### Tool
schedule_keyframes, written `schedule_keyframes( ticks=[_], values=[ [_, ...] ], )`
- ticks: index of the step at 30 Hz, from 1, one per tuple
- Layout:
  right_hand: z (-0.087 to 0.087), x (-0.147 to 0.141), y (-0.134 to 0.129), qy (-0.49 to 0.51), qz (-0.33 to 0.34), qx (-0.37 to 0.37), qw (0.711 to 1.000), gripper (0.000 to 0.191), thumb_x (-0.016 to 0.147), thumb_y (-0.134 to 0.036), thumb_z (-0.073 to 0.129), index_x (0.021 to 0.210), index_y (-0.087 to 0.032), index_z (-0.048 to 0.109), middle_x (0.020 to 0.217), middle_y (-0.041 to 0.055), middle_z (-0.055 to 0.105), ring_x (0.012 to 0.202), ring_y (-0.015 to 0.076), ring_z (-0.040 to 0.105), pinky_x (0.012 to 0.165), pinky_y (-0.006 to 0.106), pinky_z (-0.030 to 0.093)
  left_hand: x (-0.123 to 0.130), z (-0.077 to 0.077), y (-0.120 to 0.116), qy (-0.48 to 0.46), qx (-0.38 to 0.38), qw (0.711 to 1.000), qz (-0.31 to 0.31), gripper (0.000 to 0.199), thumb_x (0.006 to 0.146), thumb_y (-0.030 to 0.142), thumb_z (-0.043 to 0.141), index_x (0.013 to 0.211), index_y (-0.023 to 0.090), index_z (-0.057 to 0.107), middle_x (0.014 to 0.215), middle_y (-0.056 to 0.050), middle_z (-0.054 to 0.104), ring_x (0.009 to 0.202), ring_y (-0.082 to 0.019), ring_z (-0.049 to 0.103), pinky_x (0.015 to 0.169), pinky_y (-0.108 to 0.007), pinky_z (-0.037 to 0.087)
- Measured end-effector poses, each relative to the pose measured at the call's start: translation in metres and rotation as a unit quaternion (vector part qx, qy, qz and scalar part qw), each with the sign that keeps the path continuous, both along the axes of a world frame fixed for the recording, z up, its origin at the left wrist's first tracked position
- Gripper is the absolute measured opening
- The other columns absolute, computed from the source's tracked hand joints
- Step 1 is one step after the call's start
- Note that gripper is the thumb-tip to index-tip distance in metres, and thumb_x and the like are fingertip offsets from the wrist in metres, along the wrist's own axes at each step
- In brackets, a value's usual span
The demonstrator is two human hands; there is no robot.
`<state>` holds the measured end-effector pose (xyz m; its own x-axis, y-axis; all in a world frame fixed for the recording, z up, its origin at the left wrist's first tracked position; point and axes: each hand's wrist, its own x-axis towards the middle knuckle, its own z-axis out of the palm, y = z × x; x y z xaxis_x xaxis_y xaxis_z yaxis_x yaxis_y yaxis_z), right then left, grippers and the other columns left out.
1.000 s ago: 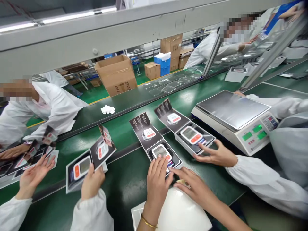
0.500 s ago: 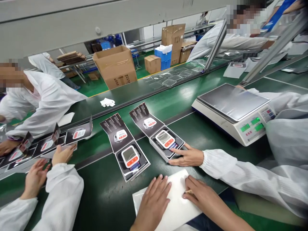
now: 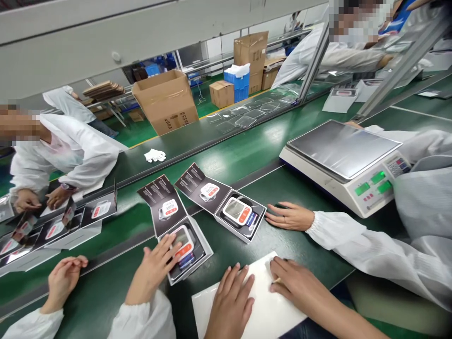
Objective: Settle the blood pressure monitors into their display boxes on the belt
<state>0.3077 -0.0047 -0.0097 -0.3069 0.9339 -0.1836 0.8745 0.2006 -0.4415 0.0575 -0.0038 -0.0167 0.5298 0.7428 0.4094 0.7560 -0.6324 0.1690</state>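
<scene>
Sheet (image 3: 263, 296), one, near two boxes (image 3: 241, 214), bears left hand (image 3: 231, 299) flat, right hand (image 3: 291, 278) pinching something (image 3: 277, 281).

On the right stands a weighing scale (image 3: 341, 162). Toward the far left, a white glove (image 3: 154, 155) lies in front of an open cardboard carton (image 3: 167, 103); farther right, a blue crate (image 3: 237, 85) stands beside a brown box (image 3: 221, 95).

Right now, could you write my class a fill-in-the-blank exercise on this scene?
The person's bare left hand and bare right hand touch a smooth, flat sheet coloured ____.
The boxy, metal-topped weighing scale has lit displays coloured ____.
On the far green counter lies a soft, white, five-fingered fabric ____.
Missing words: white; green; glove.
</scene>
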Motion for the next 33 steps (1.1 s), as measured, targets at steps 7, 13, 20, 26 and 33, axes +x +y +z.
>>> schedule_keyframes(
  ticks=[7,13,20,26,33],
  values=[
    [0.002,-0.001,-0.004,0.064,0.039,-0.055,0.996,0.024,0.087,-0.026,0.08,0.088,-0.025,0.057,0.093,-0.0017,0.069,0.087,0.024,0.067,0.071,0.032,0.046,0.0,0.006,0.005,-0.022,-0.005,1.0,0.0,0.056,0.09,0.049,0.069,0.143,0.045,0.053,0.157,-0.001,0.051,0.147,-0.033,0.047,0.116,-0.059,0.05],
    [-0.001,0.002,0.003,0.003,0.03,0.021,0.999,0.02,0.089,-0.019,0.078,0.089,-0.023,0.058,0.095,0.002,0.07,0.085,0.0254,0.067,0.073,0.034,0.047,0.001,0.009,0.004,-0.043,-0.029,0.999,-0.007,0.043,0.09,0.037,0.069,0.13,0.05,0.061,0.145,0.01,0.061,0.146,-0.029,0.049,0.112,-0.051,0.057],
    [0.01,-0.002,-0.001,0.048,0.066,-0.064,0.995,0.023,0.087,-0.019,0.078,0.088,-0.023,0.055,0.096,0.0009,0.068,0.089,0.0248,0.063,0.075,0.033,0.044,0.001,0.002,-0.001,-0.067,-0.05,0.996,-0.024,0.047,0.1,0.042,0.06,0.144,0.027,0.054,0.155,-0.007,0.053,0.145,-0.031,0.05,0.117,-0.06,0.047],
    [0.039,0.031,0.024,0.277,-0.008,-0.136,0.951,0.029,0.091,-0.043,0.071,0.083,-0.024,0.051,0.084,-0.0026,0.059,0.076,0.0166,0.055,0.067,0.028,0.041,0.016,0.008,0.014,-0.057,-0.032,0.997,-0.039,0.049,0.102,0.027,0.055,0.15,0.024,0.048,0.148,-0.005,0.062,0.143,-0.021,0.053,0.113,-0.041,0.056],
    [0.06,0.059,0.072,0.299,-0.148,0.097,0.938,0.034,0.094,-0.055,0.065,0.083,-0.025,0.054,0.094,0.0043,0.064,0.104,0.0285,0.064,0.092,0.041,0.049,0.08,0.039,0.089,-0.076,-0.032,0.996,0.032,0.057,0.1,0.028,0.058,0.154,0.017,0.04,0.159,-0.01,0.05,0.15,-0.031,0.044,0.119,-0.056,0.049]
  ],
)
